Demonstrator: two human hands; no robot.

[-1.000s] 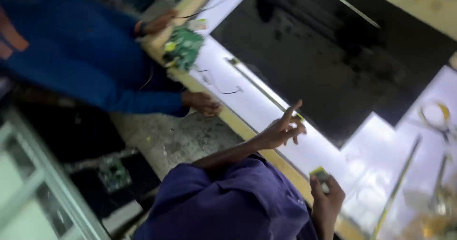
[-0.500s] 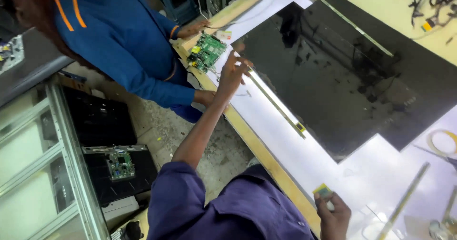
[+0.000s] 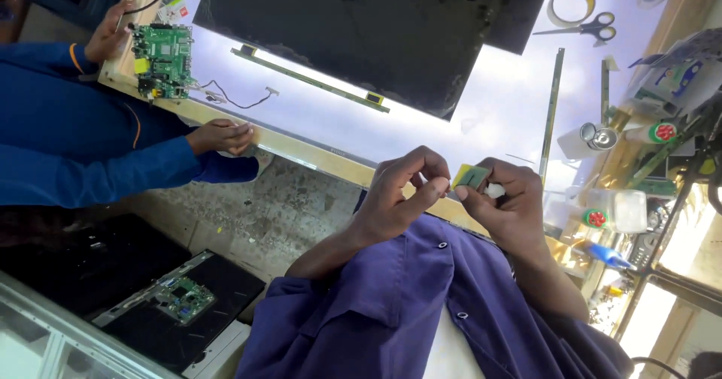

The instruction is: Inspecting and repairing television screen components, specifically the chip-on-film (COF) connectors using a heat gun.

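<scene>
Head view, looking down over a lit white desk point(image 3: 421, 134). The left hand point(image 3: 398, 198) and the right hand point(image 3: 508, 206) meet just in front of the desk's wooden front edge, with a small yellow-green pad point(image 3: 470, 176) between them. The right-hand fingers pinch the pad; the left thumb and forefinger are pressed together at its near edge, on what looks like a thin white film or tab, too small to tell for certain. Judged from this, the pad is in hand and being readied, and nothing has yet been applied to the large dark panel point(image 3: 361, 33) lying on the desk beyond the hands. The narrow strip board point(image 3: 312, 80) lies along the panel's near edge, untouched.

At the far end of the desk from the hands, a co-worker in a blue sleeve point(image 3: 90, 161) rests one hand on the wooden edge and the other beside a green circuit board point(image 3: 162, 59). Scissors point(image 3: 583, 27) and a tape roll point(image 3: 570, 4) lie beyond the panel.

Change from the earlier frames: half a second ago the left arm was stretched out to the strip board at the panel's edge while the right hand alone held the pad; now the left hand has drawn back to join it.
</scene>
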